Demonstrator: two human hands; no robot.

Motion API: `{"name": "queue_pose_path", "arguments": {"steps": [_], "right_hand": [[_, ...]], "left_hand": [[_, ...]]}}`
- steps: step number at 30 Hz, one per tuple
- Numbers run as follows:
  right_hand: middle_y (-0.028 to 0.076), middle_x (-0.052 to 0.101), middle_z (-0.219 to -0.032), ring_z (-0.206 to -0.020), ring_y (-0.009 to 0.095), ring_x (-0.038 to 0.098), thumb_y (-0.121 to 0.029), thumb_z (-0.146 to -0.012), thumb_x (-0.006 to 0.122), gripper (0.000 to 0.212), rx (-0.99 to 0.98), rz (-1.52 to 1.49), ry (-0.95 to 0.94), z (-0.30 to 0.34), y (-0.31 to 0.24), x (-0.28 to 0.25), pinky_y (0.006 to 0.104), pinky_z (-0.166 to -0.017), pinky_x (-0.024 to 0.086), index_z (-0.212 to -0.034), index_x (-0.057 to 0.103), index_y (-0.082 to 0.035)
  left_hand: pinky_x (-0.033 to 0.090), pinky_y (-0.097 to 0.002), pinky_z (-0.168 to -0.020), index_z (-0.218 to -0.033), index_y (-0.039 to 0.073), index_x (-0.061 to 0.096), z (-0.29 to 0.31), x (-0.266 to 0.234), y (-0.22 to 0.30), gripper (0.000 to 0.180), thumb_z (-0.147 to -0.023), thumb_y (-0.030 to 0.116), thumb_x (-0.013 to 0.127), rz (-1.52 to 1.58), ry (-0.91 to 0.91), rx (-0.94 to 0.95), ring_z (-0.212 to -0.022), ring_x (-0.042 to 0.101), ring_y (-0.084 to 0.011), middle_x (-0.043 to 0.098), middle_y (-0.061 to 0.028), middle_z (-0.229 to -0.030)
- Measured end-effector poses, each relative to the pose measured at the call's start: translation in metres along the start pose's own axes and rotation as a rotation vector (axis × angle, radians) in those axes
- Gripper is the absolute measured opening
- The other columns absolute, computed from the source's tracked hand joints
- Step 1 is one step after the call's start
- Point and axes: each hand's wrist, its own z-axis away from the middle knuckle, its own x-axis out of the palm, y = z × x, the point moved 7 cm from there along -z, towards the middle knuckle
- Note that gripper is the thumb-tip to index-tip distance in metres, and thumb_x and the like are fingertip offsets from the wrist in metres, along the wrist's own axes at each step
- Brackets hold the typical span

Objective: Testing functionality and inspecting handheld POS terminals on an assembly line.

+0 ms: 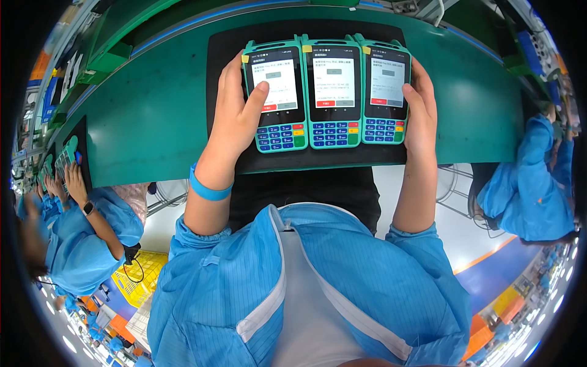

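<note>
Three teal payment terminals stand side by side, touching, on a black mat (287, 164). Each has a lit screen above a blue keypad with red, yellow and green keys. My left hand (238, 107) grips the left payment terminal (282, 138) along its outer side, thumb over the screen's edge. Around the right payment terminal (383, 130) my right hand (420, 110) is wrapped at its outer side, with the thumb at the screen's edge. Neither hand touches the middle payment terminal (334, 134). A blue band (210, 186) circles my left wrist.
The mat lies on a green worktable (153, 116). At the left, a co-worker in blue (92, 238) has hands on another terminal. Another person in blue (526, 189) sits at the right. Below left stands a yellow basket (143, 275). Green framing (131, 30) runs along the upper left.
</note>
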Motion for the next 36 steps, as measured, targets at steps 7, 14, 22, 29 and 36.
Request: {"name": "queue_pose_path", "arguments": {"steps": [7, 14, 22, 29, 36], "right_hand": [[0.022, 0.046, -0.141, -0.129, 0.03, 0.047, -0.008, -0.091, 0.049, 0.052, -0.024, 0.029, 0.007, -0.003, 0.001, -0.009, 0.0372, -0.107, 0.036, -0.141, 0.04, 0.004], [0.024, 0.046, -0.14, -0.129, 0.031, 0.047, -0.006, -0.09, 0.05, 0.052, -0.017, 0.034, -0.008, 0.0, -0.001, -0.008, 0.0376, -0.107, 0.036, -0.14, 0.039, 0.005], [0.025, 0.045, -0.14, -0.131, 0.032, 0.045, -0.006, -0.089, 0.051, 0.054, -0.014, 0.046, -0.006, 0.0, 0.0, -0.007, 0.0383, -0.108, 0.035, -0.14, 0.038, 0.006], [0.026, 0.045, -0.14, -0.131, 0.033, 0.045, -0.007, -0.089, 0.052, 0.056, -0.018, 0.047, -0.001, 0.001, 0.003, -0.01, 0.0384, -0.108, 0.036, -0.141, 0.037, 0.005], [0.026, 0.04, -0.144, -0.134, 0.034, 0.041, -0.007, -0.089, 0.053, 0.059, -0.015, 0.073, -0.013, 0.002, -0.001, -0.006, 0.0384, -0.109, 0.035, -0.143, 0.035, 0.005]], "left_hand": [[0.032, -0.0428, -0.109, -0.142, -0.003, 0.035, -0.001, 0.007, 0.005, 0.057, -0.096, 0.027, 0.052, 0.009, 0.018, 0.009, -0.131, 0.04, -0.0354, 0.043, -0.0241, -0.138], [0.032, -0.0427, -0.109, -0.142, -0.003, 0.035, 0.002, 0.009, 0.003, 0.057, -0.096, 0.027, 0.052, 0.017, 0.009, -0.011, -0.131, 0.039, -0.0357, 0.042, -0.0242, -0.138], [0.031, -0.0426, -0.11, -0.142, -0.004, 0.035, 0.002, 0.007, 0.005, 0.058, -0.095, 0.027, 0.053, -0.024, 0.008, 0.007, -0.132, 0.039, -0.0357, 0.041, -0.0244, -0.139], [0.033, -0.043, -0.109, -0.141, -0.004, 0.035, 0.003, 0.008, 0.006, 0.059, -0.094, 0.028, 0.054, -0.035, 0.013, 0.012, -0.13, 0.041, -0.0367, 0.041, -0.0251, -0.138], [0.034, -0.0441, -0.108, -0.145, -0.002, 0.03, 0.002, 0.006, 0.002, 0.067, -0.09, 0.025, 0.059, -0.034, 0.008, -0.006, -0.13, 0.04, -0.0373, 0.038, -0.0251, -0.14]]}}
